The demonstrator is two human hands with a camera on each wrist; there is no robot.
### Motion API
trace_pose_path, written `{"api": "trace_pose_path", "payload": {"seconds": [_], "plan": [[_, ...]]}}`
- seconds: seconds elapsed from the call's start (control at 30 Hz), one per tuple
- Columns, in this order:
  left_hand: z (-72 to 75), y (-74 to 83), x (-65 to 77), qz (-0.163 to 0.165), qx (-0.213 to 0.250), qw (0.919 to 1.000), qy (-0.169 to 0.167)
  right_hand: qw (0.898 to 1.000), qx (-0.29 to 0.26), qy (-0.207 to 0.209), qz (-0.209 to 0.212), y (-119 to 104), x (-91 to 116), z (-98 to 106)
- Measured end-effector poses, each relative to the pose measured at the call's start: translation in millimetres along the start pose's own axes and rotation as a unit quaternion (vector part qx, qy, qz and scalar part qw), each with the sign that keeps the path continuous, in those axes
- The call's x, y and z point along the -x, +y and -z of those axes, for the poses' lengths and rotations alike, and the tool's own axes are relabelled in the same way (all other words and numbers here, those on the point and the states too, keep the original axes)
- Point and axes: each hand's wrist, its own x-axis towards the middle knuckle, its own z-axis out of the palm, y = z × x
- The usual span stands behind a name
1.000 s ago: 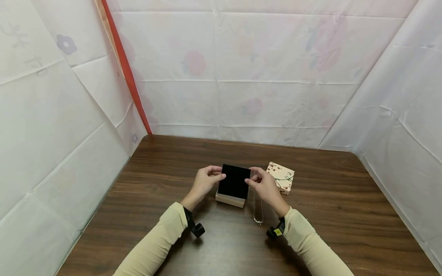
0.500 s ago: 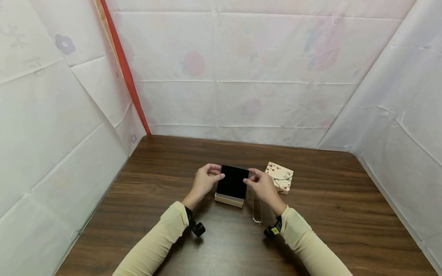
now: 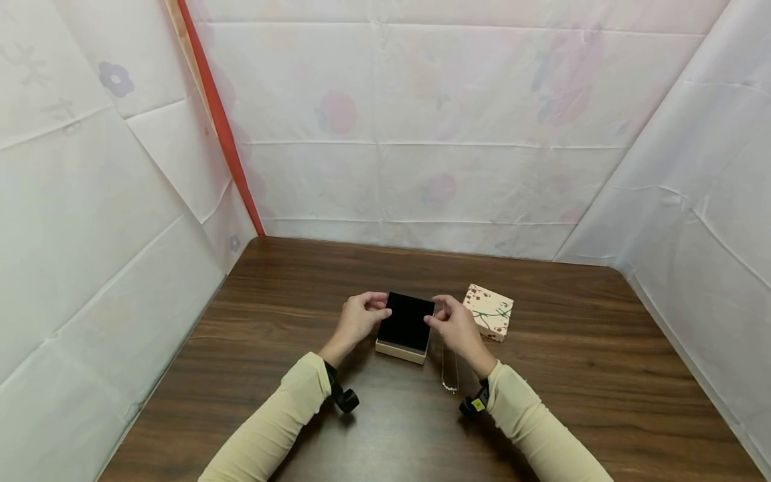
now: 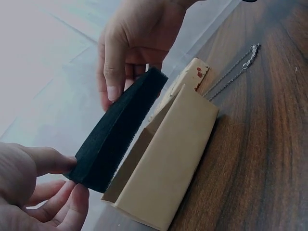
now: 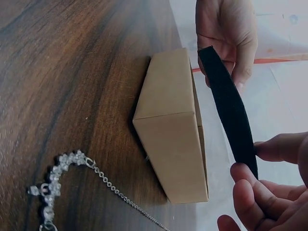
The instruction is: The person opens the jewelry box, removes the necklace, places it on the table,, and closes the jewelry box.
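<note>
A black foam pad (image 3: pixel 406 323) is held just above a cardboard box base (image 3: pixel 400 352), which stands open on the table. My left hand (image 3: pixel 357 319) pinches the pad's left side between thumb and fingers. On the opposite side my right hand (image 3: pixel 459 327) pinches it the same way. In the left wrist view a gap shows between the foam pad (image 4: pixel 115 134) and the top of the box base (image 4: pixel 168 159). A silver necklace (image 3: pixel 450 386) lies right of the box; its sparkling pendant (image 5: pixel 55 178) shows close up in the right wrist view.
A cream box lid (image 3: pixel 490 308) with a red and green floral print rests on the table behind my right hand. The wooden table (image 3: pixel 289 281) is bordered by white printed cloth (image 3: pixel 470 120) at the back and sides.
The foam pad has come down closer to the box base, hiding more of its front inside edge. Both hands keep their pinch on it and moved down slightly with it.
</note>
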Motion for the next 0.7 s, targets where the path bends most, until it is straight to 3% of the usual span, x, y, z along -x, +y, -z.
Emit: {"api": "trace_pose_path", "payload": {"seconds": [0.33,0.7], "plan": [[-1.5,-5.6,-2.3,-0.013,-0.021,0.9997,-0.004,1.0,0.01,-0.011,-0.009,4,-1,-3],[-1.1,-11.3,-3.1,-0.024,-0.078,0.9963,-0.027,0.999,0.024,-0.024,-0.012,7,-1,-7]]}}
